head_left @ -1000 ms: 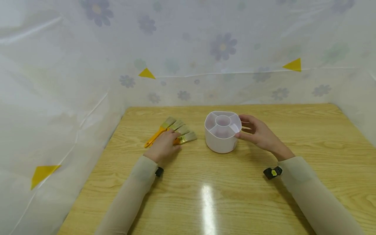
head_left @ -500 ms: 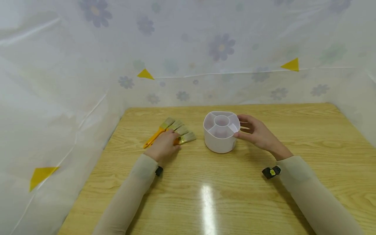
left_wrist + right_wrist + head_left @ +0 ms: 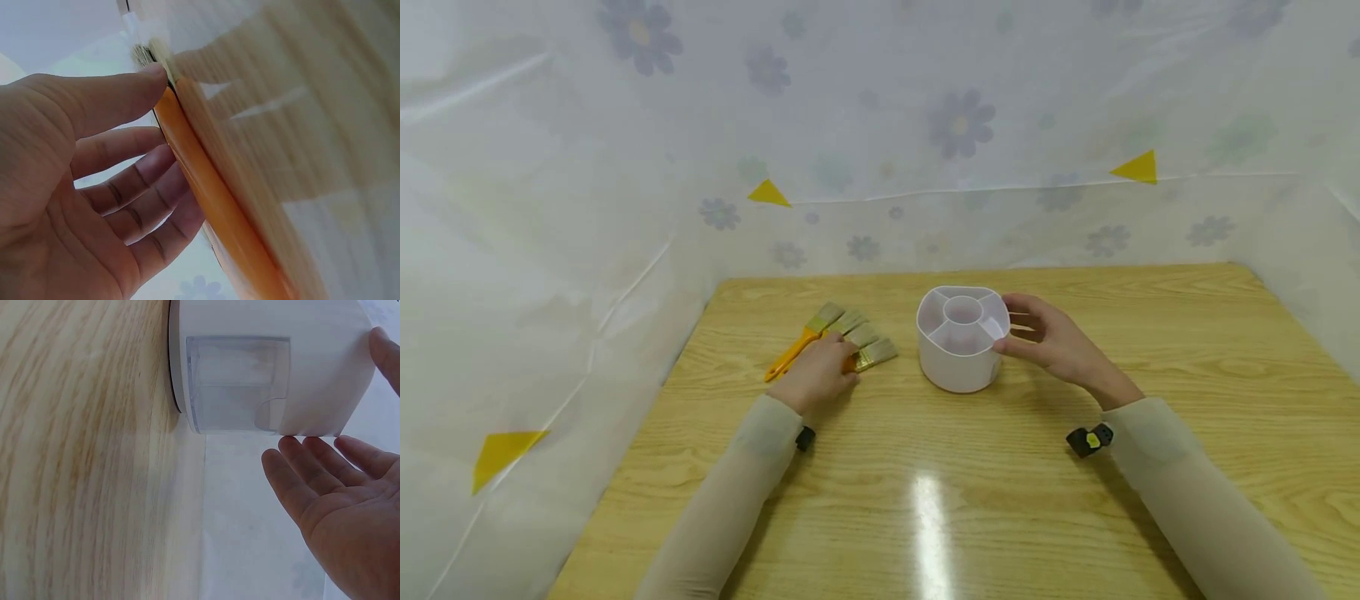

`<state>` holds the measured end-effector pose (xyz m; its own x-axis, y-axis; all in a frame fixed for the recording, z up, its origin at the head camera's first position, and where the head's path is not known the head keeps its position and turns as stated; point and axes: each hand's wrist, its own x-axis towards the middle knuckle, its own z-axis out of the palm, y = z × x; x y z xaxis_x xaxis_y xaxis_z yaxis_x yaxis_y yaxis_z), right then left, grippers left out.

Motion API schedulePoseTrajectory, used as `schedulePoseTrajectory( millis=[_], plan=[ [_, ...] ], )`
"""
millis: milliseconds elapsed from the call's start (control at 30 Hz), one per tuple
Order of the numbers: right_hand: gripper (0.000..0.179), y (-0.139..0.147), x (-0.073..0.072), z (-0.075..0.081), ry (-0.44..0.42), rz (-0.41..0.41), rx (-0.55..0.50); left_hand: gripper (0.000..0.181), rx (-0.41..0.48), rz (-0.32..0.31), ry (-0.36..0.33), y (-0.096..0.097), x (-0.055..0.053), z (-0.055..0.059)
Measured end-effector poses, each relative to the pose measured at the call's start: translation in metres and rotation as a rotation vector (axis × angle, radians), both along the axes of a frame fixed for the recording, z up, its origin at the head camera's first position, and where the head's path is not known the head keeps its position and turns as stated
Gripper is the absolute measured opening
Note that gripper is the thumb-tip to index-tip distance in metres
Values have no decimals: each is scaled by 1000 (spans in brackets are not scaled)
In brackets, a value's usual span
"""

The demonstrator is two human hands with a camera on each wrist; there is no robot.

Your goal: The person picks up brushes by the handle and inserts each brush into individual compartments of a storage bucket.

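Observation:
Several paintbrushes with orange handles and pale bristles, including the nearest paintbrush (image 3: 875,354), lie fanned out on the wooden table (image 3: 1000,517). Over their handles rests my left hand (image 3: 817,372). In the left wrist view, its thumb and fingertips touch an orange handle (image 3: 203,181), with the fingers loosely bent. A white round organizer (image 3: 958,367) with a central cup and side compartments stands upright to the right of the brushes. My right hand (image 3: 1060,346) touches its right side, thumb in front and relaxed fingers behind. The right wrist view shows a clear window (image 3: 240,384) in the organizer's side.
White flower-patterned sheeting (image 3: 857,125) hangs behind the table and along its sides. Yellow triangular markers (image 3: 1138,168) are stuck on it. Black wrist straps (image 3: 1088,440) sit below both hands.
Both hands keep their place on the brushes and the organizer. The head view has shifted very slightly; otherwise nothing has moved.

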<state>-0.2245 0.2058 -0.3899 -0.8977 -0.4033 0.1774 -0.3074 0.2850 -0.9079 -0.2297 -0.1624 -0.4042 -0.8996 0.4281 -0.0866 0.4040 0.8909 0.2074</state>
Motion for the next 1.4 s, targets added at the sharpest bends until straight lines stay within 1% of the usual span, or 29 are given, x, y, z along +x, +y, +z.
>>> schedulePoseTrajectory(
  millis=[167, 400, 733, 867, 1067, 1267, 1400],
  plan=[
    [69, -1, 0, 1, -4, 2, -5, 43, 6, -6, 15, 0, -1, -3],
    [69, -1, 0, 1, 0, 1, -6, 41, 29, 0, -9, 1, -1, -2],
    [69, 0, 0, 1, 0, -10, 7, 37, 25, -16, -2, 0, -2, -2],
    [69, 0, 0, 1, 0, -9, 3, 39, 20, -24, -4, 0, -1, -2],
    [69, -1, 0, 1, 8, 6, 7, 47, 14, -20, -24, 2, -1, -1],
    [69, -1, 1, 2, 0, -8, 13, 45, 9, -11, -35, 4, 0, 1],
    [70, 0, 1, 2, -2, -1, 14, 46, 3, -12, -43, 5, -1, 1]
  ],
)
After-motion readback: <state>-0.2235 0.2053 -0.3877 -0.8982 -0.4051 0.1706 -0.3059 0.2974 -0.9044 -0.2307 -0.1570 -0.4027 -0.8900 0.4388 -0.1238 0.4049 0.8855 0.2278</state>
